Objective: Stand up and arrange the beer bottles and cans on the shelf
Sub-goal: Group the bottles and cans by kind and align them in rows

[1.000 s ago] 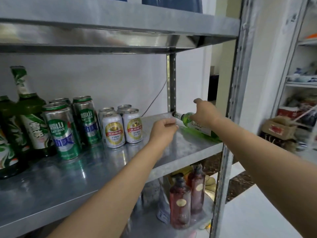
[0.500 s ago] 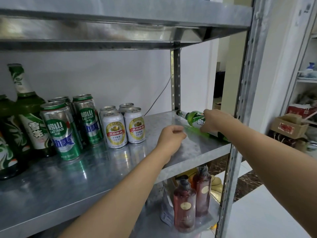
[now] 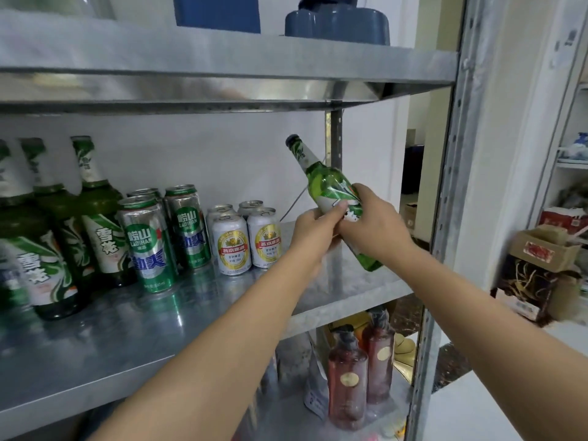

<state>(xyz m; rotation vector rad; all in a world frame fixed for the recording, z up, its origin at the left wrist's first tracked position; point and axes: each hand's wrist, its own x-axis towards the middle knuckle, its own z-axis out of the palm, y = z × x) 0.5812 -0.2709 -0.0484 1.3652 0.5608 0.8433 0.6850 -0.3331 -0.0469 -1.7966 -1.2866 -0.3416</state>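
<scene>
A green beer bottle (image 3: 321,179) is lifted off the metal shelf (image 3: 350,291), tilted with its neck up and to the left. My right hand (image 3: 372,221) grips its body and my left hand (image 3: 313,230) holds it from the left side. On the shelf stand three green bottles (image 3: 95,218) at the left, tall green cans (image 3: 149,246) beside them, and short white cans (image 3: 234,246) in the middle.
A shelf board (image 3: 222,58) runs above with blue things on it. Steel uprights (image 3: 451,154) bound the right side. Two reddish pump bottles (image 3: 348,377) stand on the lower shelf. Cardboard boxes (image 3: 541,249) sit at the far right.
The bottle lay on its side at the shelf's right end; my right hand has raised it off the shelf and tilted it up, and my left hand has come over and taken hold too.
</scene>
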